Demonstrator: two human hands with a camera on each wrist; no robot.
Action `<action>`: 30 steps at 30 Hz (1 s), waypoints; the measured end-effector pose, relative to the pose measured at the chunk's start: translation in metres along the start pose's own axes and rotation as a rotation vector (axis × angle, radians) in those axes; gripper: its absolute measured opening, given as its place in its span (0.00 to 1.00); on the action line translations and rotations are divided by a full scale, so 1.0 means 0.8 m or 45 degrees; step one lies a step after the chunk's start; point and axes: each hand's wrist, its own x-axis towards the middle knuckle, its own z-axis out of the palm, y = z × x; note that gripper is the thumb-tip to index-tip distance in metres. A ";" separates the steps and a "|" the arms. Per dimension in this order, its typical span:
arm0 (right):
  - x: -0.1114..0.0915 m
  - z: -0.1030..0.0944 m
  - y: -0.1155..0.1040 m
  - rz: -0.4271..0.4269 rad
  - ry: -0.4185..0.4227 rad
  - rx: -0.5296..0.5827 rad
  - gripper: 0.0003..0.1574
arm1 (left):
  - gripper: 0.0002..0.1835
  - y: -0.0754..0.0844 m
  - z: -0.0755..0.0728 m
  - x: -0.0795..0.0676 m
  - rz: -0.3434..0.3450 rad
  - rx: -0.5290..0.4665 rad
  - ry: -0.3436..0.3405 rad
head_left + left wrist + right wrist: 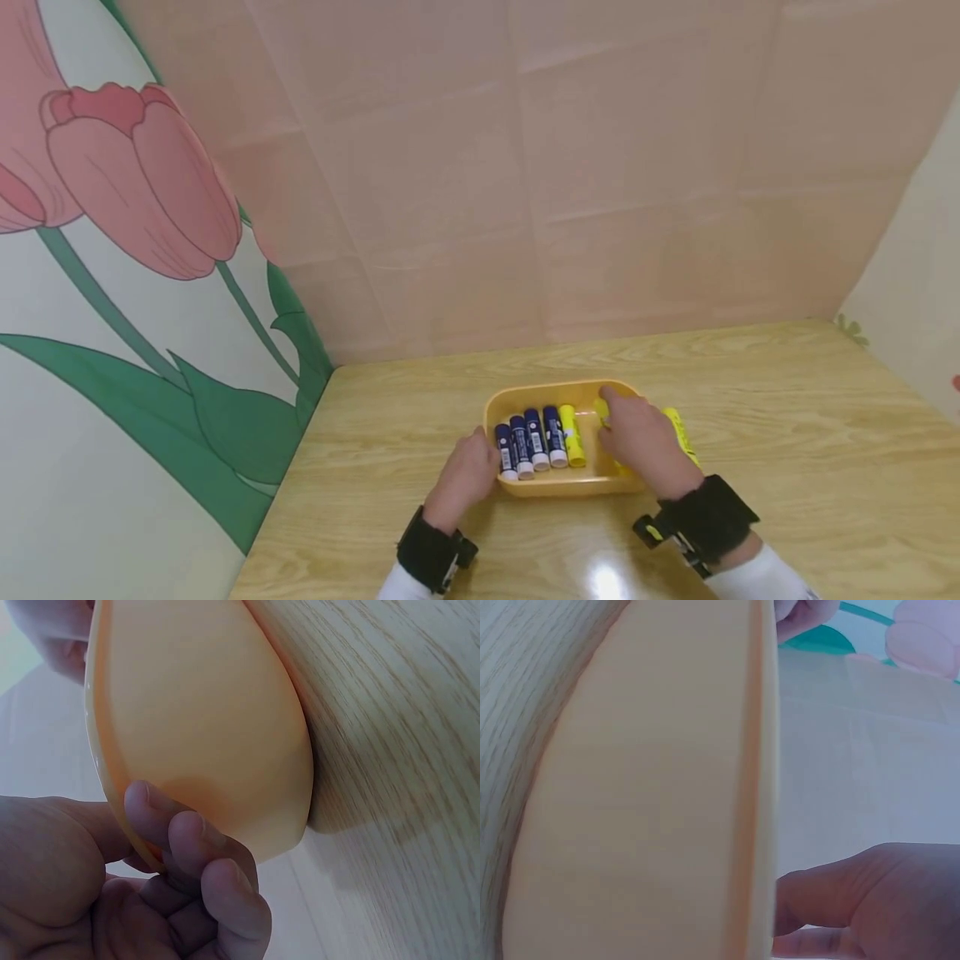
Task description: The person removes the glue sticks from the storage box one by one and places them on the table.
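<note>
A shallow orange-yellow plastic basket (551,487) stands on the table. My left hand (468,468) grips its left end, thumb over the rim and fingers curled against the outer wall (202,712) in the left wrist view. Several dark blue glue sticks (535,439) with white ends lie side by side in it, followed by a yellow glue stick (572,435). My right hand (641,437) reaches over the right end and holds another yellow glue stick (602,409), mostly covered by the hand. In the right wrist view, the basket wall (645,780) hides the fingertips.
More yellow glue stick (680,435) shows on the table right of the basket, partly behind my right hand. Behind the wooden table (787,417) rises a pinkish covered wall (525,208). A tulip-painted wall (142,175) borders the left side.
</note>
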 end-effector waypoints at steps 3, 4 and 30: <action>-0.002 -0.003 0.000 0.006 0.008 0.013 0.34 | 0.18 -0.001 0.001 0.001 0.004 -0.001 0.003; -0.002 -0.004 0.000 0.007 0.011 0.020 0.34 | 0.18 -0.001 0.000 0.001 0.001 -0.008 0.002; -0.018 -0.018 0.010 -0.019 0.064 0.166 0.36 | 0.14 -0.008 -0.008 -0.008 0.020 -0.016 0.003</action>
